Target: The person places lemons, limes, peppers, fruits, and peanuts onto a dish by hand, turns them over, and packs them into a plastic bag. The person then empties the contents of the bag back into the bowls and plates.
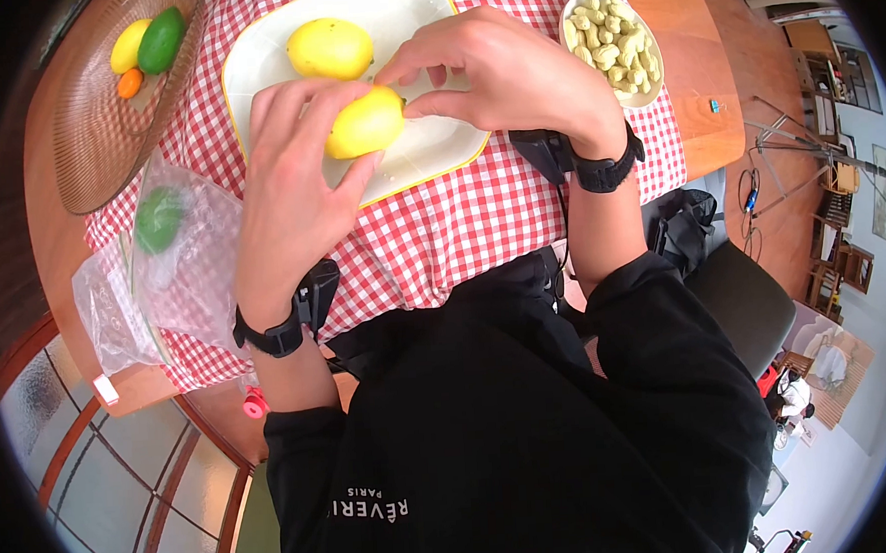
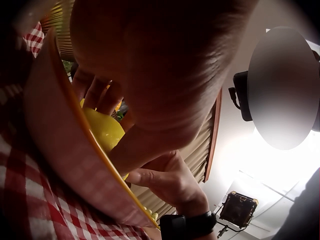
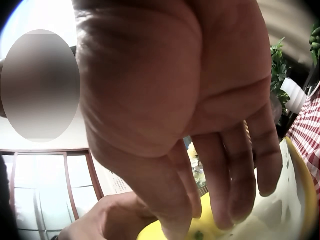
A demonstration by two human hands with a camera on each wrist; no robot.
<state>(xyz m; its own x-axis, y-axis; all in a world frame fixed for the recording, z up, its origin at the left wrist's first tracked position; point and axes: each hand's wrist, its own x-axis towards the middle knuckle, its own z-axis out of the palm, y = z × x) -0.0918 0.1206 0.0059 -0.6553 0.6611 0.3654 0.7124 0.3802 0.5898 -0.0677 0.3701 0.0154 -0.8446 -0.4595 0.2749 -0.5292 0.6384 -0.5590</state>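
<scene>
Two lemons in white yellow-rimmed tray [image 1: 429, 159]: yellow oval near lemon [image 1: 370, 123], yellow oval far lemon [image 1: 330, 48] just beyond.
Left hand [image 1: 297, 169]: grip part-closed, fingers and thumb round near lemon.
Right hand [image 1: 507, 71]: grip nearly closed, thumb and fingertip pinching near lemon's end.
Wooden desk [image 1: 696, 43]: red-white checked cloth [image 1: 441, 237].

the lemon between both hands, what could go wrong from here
The lemon is rounded, so it might roll in the tray if the left hand and right hand let go unevenly.

It could also bump the other lemon, which lies close by in the same tray.

The right hand is near the bowl, so a careless sideways move could knock it and spill some peanuts.
</scene>
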